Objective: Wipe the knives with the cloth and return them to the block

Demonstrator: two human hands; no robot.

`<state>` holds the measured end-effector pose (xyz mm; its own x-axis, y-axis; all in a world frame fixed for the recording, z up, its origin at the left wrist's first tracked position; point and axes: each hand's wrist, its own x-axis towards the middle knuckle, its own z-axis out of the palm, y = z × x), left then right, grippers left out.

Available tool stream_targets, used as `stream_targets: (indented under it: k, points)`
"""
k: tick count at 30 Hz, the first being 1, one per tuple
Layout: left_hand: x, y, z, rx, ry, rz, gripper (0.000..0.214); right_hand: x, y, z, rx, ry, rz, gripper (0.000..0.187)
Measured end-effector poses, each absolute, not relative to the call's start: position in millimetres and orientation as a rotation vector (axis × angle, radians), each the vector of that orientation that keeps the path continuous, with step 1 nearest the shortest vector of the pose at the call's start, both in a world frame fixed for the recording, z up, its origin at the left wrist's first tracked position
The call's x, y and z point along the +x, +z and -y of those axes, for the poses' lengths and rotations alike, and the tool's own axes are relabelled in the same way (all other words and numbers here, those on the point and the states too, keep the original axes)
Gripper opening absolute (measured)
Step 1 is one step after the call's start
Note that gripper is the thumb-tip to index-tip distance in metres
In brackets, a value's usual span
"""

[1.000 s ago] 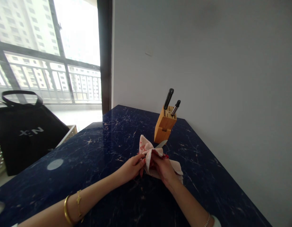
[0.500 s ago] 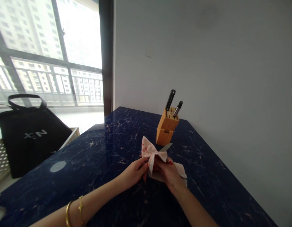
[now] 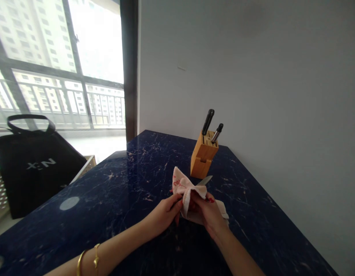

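Both hands meet over a dark blue marbled counter (image 3: 114,191). My right hand (image 3: 209,212) is closed round a white cloth with red print (image 3: 183,184), which is wrapped over a knife. The knife's grey blade tip (image 3: 205,180) sticks out of the cloth toward a wooden knife block. My left hand (image 3: 165,214) is closed at the near end of the bundle; the knife's handle is hidden there by fingers and cloth. The knife block (image 3: 203,154) stands just beyond the blade tip, with two black-handled tools in its slots.
A grey wall runs along the counter's right and far sides. A black bag with white letters (image 3: 33,165) sits left of the counter on a perforated white surface. Beyond it is a large window with a railing.
The blade tip shows a little further out of the cloth toward the block. Both hands stay closed on the bundle and have shifted slightly right.
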<state>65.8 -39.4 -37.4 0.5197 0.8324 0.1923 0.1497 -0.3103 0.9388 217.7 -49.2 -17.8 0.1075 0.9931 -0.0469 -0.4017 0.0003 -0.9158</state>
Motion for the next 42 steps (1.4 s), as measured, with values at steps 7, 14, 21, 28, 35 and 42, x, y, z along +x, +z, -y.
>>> stream_targets:
  k: [7, 14, 21, 28, 35, 42]
  points:
    - [71.1, -38.5, 38.6, 1.771, 0.884, -0.823, 0.034, 223.2, -11.0, 45.0, -0.947, 1.266, 0.74, 0.025]
    - [69.7, -33.9, 38.9, 1.772, 0.911, -0.831, 0.032, 223.0, -9.8, 49.0, -0.97, 1.363, 0.901, 0.025]
    - [68.0, -27.1, 44.1, 1.8, 0.918, -0.832, 0.031, 223.2, -5.4, 53.1, -0.888, 1.437, 0.807, 0.028]
    - [71.9, -27.4, 43.5, 1.742, 0.973, -0.762, 0.033, 227.4, -2.4, 53.1, -0.794, 1.542, 0.722, 0.026]
    - [67.4, -25.1, 45.5, 1.757, 0.968, -0.783, 0.03, 220.5, -5.8, 58.1, -0.749, 1.634, 0.725, 0.028]
    - [65.9, -23.8, 45.7, 1.802, 0.957, -0.818, 0.032, 220.2, -11.8, 54.3, -0.819, 1.513, 0.633, 0.025]
